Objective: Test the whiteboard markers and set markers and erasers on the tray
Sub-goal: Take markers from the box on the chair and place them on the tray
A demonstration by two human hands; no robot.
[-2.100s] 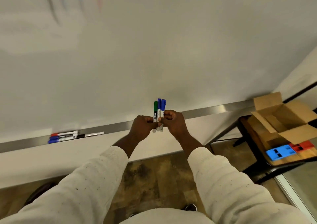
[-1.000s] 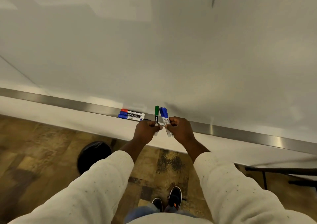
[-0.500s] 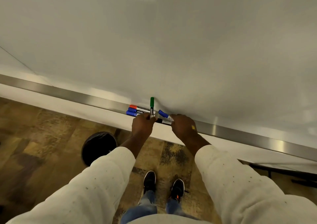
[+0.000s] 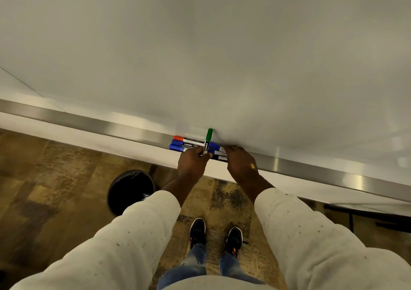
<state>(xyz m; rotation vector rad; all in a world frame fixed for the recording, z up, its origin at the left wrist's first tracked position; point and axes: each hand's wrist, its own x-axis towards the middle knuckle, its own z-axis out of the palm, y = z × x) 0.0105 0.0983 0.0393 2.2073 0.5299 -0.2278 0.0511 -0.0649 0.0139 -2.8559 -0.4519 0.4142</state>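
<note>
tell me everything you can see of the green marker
The green marker has a green cap and a white plastic-looking barrel with a black band reading camlin. It stands nearly upright, cap up, its lower end pinched in the left hand. It crosses in front of other markers lying on the tray; whether its cap touches the whiteboard is unclear.

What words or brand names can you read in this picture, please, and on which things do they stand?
"camlin": down the barrel of the green marker, which the left hand holds upright.
"camlin": on the middle marker of the three lying on the tray.
Red marker: some print, too blurred to read.
Blue markers by the right hand: white labels with print too small to read.
</note>
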